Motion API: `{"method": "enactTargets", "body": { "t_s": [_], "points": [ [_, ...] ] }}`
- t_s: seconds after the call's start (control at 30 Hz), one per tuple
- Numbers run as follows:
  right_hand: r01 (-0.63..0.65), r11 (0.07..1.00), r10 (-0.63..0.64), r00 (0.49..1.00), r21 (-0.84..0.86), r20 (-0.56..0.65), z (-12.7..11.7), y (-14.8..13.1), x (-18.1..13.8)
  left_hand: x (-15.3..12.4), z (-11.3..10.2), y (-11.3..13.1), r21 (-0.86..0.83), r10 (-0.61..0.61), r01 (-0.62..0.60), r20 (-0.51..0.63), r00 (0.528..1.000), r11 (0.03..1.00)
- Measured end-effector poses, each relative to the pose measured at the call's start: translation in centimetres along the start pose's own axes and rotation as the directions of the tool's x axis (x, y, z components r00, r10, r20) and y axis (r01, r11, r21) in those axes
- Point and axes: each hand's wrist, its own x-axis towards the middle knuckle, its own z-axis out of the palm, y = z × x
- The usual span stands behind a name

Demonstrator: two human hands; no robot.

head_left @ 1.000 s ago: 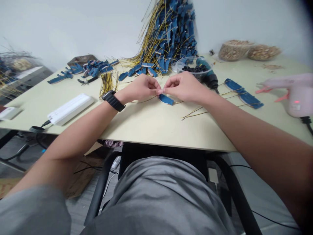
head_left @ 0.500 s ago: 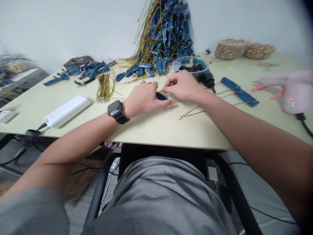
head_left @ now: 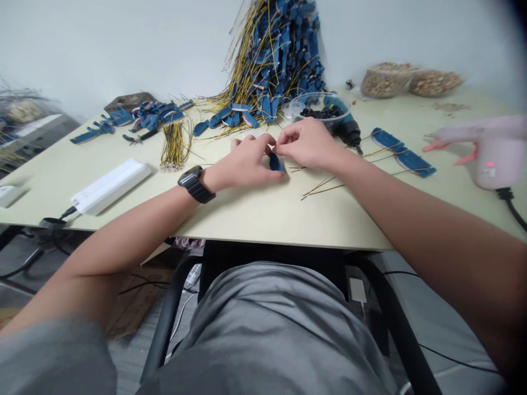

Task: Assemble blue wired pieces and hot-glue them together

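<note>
Head view: where's the blue piece?

It's on the table at about 12 o'clock, between the hands, a small blue piece [head_left: 275, 162] standing tilted with its upper end toward the fingertips.

And the left hand [head_left: 242, 164]?

Curled, with its fingers [head_left: 252, 144] arched over and reaching the right hand's fingertips. Its thumb side lies just against the blue piece, but I can't tell if it's gripping it.

The right hand [head_left: 307, 144]?

Its fingers [head_left: 284, 144] are drawn in to a tight pinch above the piece. Whatever they might hold is too thin to see, so I can't tell if they have hold of anything.

What's around them?

Loose yellow wires [head_left: 323, 189] lie just by the right hand at 2 o'clock. Farther along that way are two blue strips [head_left: 415, 163] and a pink glue gun [head_left: 494, 156].

Farther out?

A clear bowl of dark bits [head_left: 321, 107] sits beside a drill [head_left: 349, 130] at 1 o'clock. A big heap of blue pieces with yellow wires [head_left: 275, 60] rises against the wall at 12, and a yellow wire bundle [head_left: 175, 145] and pliers [head_left: 134, 139] lie at 11.
</note>
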Motion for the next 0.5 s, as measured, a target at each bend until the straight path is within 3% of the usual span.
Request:
{"method": "enactTargets", "body": {
  "t_s": [0.5],
  "points": [
    [-0.058,0.994,0.062,0.997,-0.092,0.040,-1.6,0.5,-0.9,0.3,-0.8,-1.9,-0.043,0.049,-0.047,0.032,0.998,0.998]
  ]
}}
